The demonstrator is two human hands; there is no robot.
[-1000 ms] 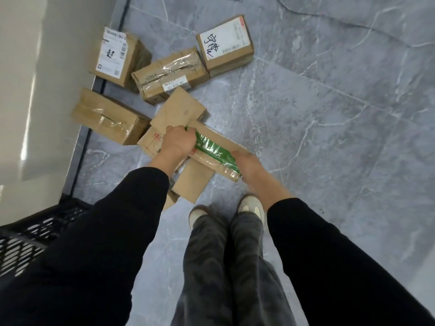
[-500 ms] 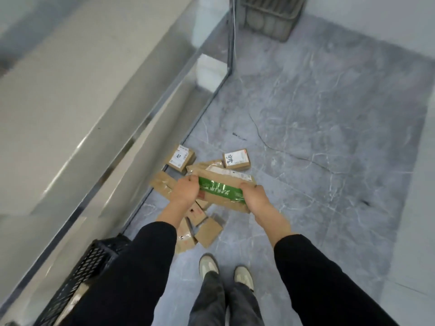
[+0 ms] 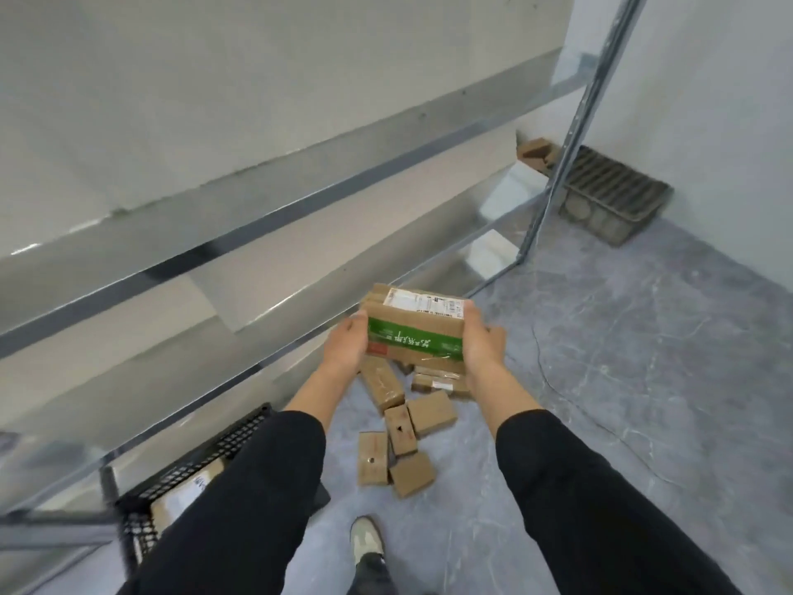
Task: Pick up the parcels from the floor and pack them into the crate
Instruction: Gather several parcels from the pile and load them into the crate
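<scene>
I hold a brown cardboard parcel (image 3: 415, 328) with a green band and a white label, high above the floor. My left hand (image 3: 346, 346) grips its left end and my right hand (image 3: 479, 340) grips its right end. Below it, several small brown parcels (image 3: 403, 427) lie scattered on the grey floor. The black mesh crate (image 3: 180, 478) stands at the lower left, partly hidden by my left sleeve, with a labelled parcel (image 3: 184, 496) visible inside.
A metal shelving rack (image 3: 300, 195) runs along the left, its upright post (image 3: 558, 165) at the far right end. A grey crate (image 3: 609, 199) sits in the far corner by the wall. My shoe (image 3: 365, 538) is on the floor below.
I have lifted the green-banded parcel off the pile and risen up; the floor parcels now lie far below, and the view has swung left toward the rack and crate.
</scene>
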